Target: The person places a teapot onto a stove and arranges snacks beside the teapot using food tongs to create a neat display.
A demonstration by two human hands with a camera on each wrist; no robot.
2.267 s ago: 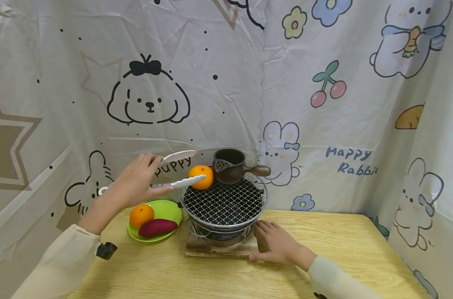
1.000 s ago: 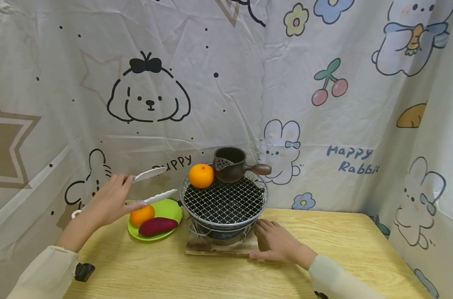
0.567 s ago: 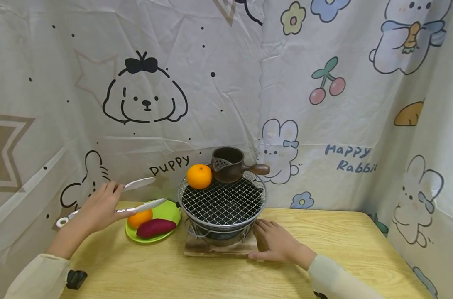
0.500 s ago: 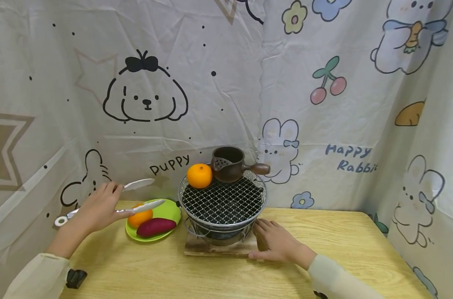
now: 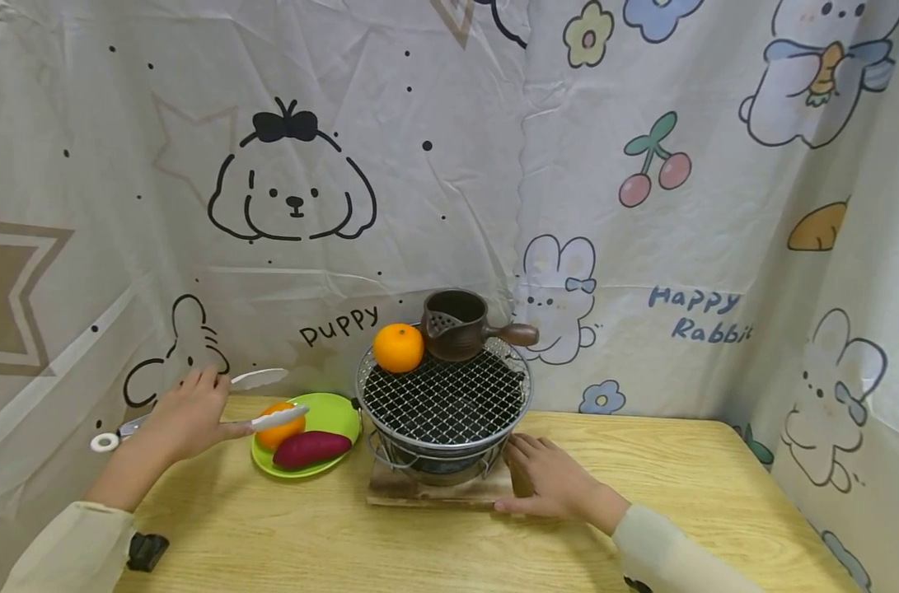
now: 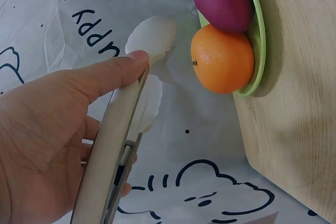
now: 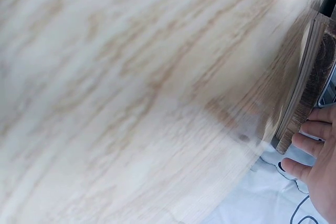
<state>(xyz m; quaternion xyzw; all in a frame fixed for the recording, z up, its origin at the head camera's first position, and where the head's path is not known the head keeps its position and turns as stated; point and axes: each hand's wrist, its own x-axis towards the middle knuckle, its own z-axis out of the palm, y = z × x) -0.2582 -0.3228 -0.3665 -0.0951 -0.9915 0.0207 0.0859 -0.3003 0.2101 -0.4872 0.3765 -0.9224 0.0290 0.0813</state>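
White-tipped tongs (image 6: 113,145) are gripped in my left hand (image 5: 189,418), their two arms spread apart. In the head view they hover by the left side of a green plate (image 5: 329,408). On that plate lie an orange (image 6: 223,59) and a purple sweet potato (image 5: 311,450); one tong tip overlaps the orange in the head view, with nothing held between the tips. My right hand (image 5: 556,480) rests its fingers against the right side of the wooden board (image 5: 434,494) under the round grill (image 5: 445,403).
Another orange (image 5: 399,348) sits on the grill's left rear, beside a brown side-handled pot (image 5: 456,333). A printed cloth (image 5: 449,189) hangs behind the wooden table (image 5: 345,552) and along both sides.
My left hand with the tongs has moved left and down, from around the orange on the grill to beside the plate. That orange stays on the grill. The right hand keeps its place.
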